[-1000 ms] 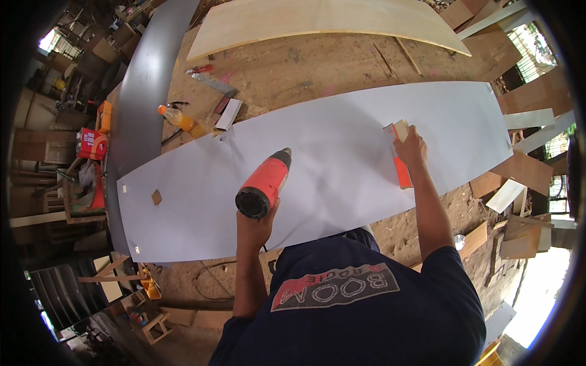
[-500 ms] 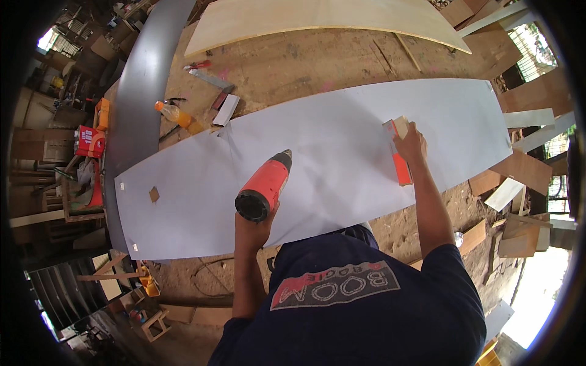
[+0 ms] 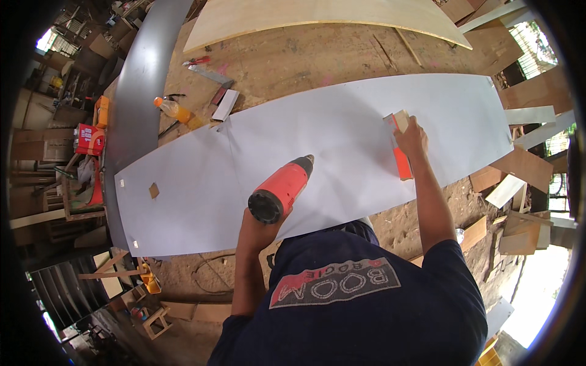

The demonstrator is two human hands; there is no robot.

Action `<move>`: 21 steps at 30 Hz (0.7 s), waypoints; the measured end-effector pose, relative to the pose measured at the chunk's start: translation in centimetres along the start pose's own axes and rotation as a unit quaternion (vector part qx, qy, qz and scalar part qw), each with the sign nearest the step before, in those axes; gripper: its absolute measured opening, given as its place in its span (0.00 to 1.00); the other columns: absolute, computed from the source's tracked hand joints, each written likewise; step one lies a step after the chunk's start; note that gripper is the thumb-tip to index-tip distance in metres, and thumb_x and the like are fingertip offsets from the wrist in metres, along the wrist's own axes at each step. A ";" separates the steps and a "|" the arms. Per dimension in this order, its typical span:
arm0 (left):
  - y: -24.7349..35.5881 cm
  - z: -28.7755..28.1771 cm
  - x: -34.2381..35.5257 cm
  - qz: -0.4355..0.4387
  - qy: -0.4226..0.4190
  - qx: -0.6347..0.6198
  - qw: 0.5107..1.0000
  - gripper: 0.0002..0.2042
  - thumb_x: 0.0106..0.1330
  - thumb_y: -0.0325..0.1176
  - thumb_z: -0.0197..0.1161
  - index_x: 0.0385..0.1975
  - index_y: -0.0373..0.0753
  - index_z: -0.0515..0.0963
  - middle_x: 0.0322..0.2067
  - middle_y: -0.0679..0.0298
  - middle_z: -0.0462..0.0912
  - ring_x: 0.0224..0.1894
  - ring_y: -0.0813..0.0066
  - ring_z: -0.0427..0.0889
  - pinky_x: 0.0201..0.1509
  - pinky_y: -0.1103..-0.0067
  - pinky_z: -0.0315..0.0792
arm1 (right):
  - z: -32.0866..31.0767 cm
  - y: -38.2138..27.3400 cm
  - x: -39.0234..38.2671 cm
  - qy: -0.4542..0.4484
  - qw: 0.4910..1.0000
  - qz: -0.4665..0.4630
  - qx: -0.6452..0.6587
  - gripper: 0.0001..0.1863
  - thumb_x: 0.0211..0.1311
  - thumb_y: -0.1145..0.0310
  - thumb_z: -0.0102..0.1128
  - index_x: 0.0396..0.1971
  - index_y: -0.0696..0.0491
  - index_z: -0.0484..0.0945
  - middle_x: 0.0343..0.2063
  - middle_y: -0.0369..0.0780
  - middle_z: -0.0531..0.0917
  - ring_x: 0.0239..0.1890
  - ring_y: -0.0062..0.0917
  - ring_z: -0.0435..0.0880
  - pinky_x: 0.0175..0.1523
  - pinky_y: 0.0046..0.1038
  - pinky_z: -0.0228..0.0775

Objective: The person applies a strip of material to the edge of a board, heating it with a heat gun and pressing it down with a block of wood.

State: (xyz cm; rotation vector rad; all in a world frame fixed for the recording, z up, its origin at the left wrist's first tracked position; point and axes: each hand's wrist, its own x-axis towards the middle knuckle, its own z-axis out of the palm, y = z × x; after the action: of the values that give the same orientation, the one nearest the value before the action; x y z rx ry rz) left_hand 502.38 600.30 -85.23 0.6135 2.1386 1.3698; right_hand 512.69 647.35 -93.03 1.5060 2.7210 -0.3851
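A red and black heat gun [image 3: 285, 186] is held in my left hand [image 3: 259, 232] over the light grey sheet [image 3: 201, 201], its metal nozzle toward the far right. Only part of the grip shows; the gun's body covers some of my fingers. My right hand [image 3: 414, 140] is closed on the far end of an orange and pale block [image 3: 402, 163], which is pressed flat to the sheet right of the gun. The block's exact kind cannot be told. Near the sheet's left end lies a small brown square patch [image 3: 154, 190].
Beyond the sheet lie a bottle of orange drink [image 3: 176, 111], a metal square [image 3: 210, 75] and a small white piece [image 3: 226, 105] on the brown work surface [image 3: 293, 58]. A plywood panel [image 3: 317, 13] is at the far side, a dark glossy panel [image 3: 137, 91] at left. Board offcuts [image 3: 526, 168] are piled right.
The heat gun in my left hand has moved to the right, its nozzle swinging further right. My right hand and the block have barely shifted.
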 end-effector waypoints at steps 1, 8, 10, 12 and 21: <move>0.1 0.1 -0.1 0.000 0.000 0.000 1.000 0.22 0.68 0.30 0.76 0.58 0.32 0.79 0.52 0.55 0.87 0.55 0.63 0.86 0.61 0.67 0.78 | -0.1 -0.1 -0.1 -0.002 1.000 0.002 0.000 0.29 0.63 0.55 0.74 0.57 0.55 0.74 0.49 0.54 0.89 0.55 0.52 0.87 0.60 0.51 0.78; -0.3 0.2 -0.5 -0.013 -0.027 0.005 1.000 0.25 0.65 0.33 0.80 0.58 0.31 0.79 0.51 0.55 0.89 0.54 0.64 0.87 0.60 0.68 0.79 | -0.9 -1.1 -0.8 -0.004 1.000 0.010 -0.007 0.25 0.64 0.57 0.72 0.54 0.54 0.75 0.49 0.52 0.90 0.55 0.49 0.88 0.61 0.49 0.79; -0.5 0.2 -0.6 -0.006 -0.036 0.008 0.999 0.25 0.64 0.33 0.80 0.58 0.32 0.79 0.51 0.54 0.89 0.54 0.64 0.88 0.60 0.68 0.79 | -0.7 -0.7 -0.7 -0.001 1.000 0.011 -0.004 0.25 0.64 0.57 0.72 0.55 0.54 0.75 0.49 0.52 0.90 0.55 0.49 0.88 0.61 0.48 0.79; -0.4 0.2 -0.7 -0.003 -0.058 0.015 0.998 0.24 0.65 0.33 0.80 0.58 0.32 0.80 0.51 0.54 0.89 0.54 0.64 0.88 0.60 0.68 0.79 | -0.5 -0.5 -0.5 0.001 1.000 0.010 0.000 0.26 0.64 0.57 0.72 0.55 0.54 0.75 0.49 0.52 0.90 0.55 0.48 0.88 0.62 0.48 0.79; -0.6 2.2 -1.2 0.027 -0.082 -0.006 0.996 0.16 0.64 0.29 0.72 0.52 0.34 0.84 0.45 0.50 0.91 0.51 0.55 0.91 0.56 0.68 0.81 | -0.2 -0.1 -0.3 -0.003 1.000 0.001 0.005 0.29 0.64 0.55 0.74 0.57 0.55 0.74 0.50 0.53 0.89 0.56 0.52 0.87 0.61 0.50 0.77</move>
State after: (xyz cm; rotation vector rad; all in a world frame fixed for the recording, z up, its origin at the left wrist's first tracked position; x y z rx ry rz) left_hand 504.64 600.88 -86.33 0.7579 1.9947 1.3115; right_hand 512.80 647.12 -92.75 1.5089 2.7168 -0.4042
